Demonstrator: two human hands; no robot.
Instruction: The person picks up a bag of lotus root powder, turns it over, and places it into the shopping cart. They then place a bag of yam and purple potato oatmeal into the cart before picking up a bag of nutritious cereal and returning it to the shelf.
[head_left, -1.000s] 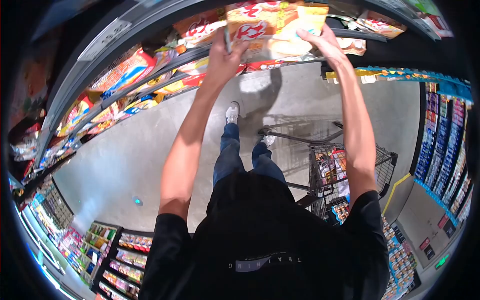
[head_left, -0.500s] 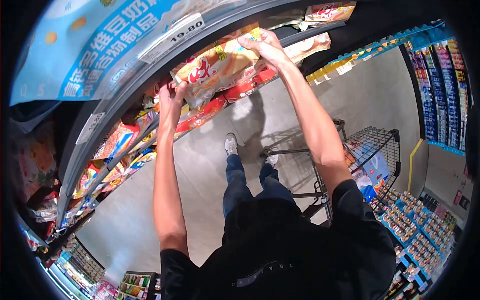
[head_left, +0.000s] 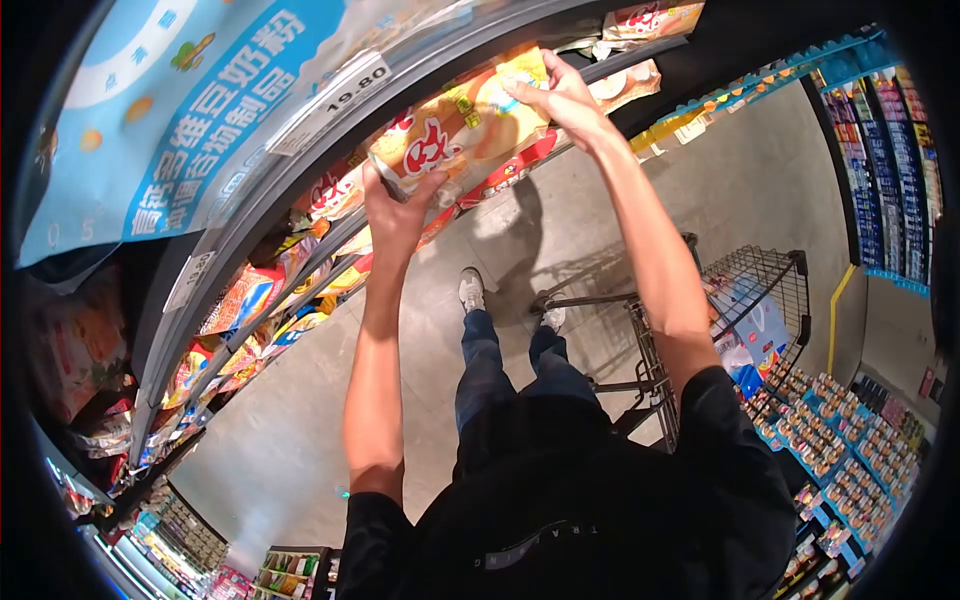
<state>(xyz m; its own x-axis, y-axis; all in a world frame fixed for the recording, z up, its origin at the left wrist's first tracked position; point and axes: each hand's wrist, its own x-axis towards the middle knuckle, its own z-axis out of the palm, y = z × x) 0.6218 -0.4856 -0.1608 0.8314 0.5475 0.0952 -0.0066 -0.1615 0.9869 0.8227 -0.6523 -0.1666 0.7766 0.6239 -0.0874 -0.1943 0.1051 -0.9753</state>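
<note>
Between my hands is an orange-yellow food package point(head_left: 490, 110) with red and white lettering, held level with a shelf of packages. My left hand point(head_left: 397, 212) grips its left end, thumb on the near face and fingers partly hidden behind. At the upper right corner, my right hand point(head_left: 575, 103) pinches it with the thumb on the front. A similar red-lettered package point(head_left: 335, 190) lies on the shelf just left of my left hand.
A large blue bag point(head_left: 190, 130) stands on the upper shelf above a price tag point(head_left: 345, 95). More colourful packages point(head_left: 245, 300) fill the lower shelves. A wire shopping cart point(head_left: 750, 300) holding goods stands to my right. Stocked racks point(head_left: 880, 180) line the far right.
The package and both hands have shifted slightly right in view, and its front faces me more fully. The shelf, cart and floor have also shifted a little with the camera.
</note>
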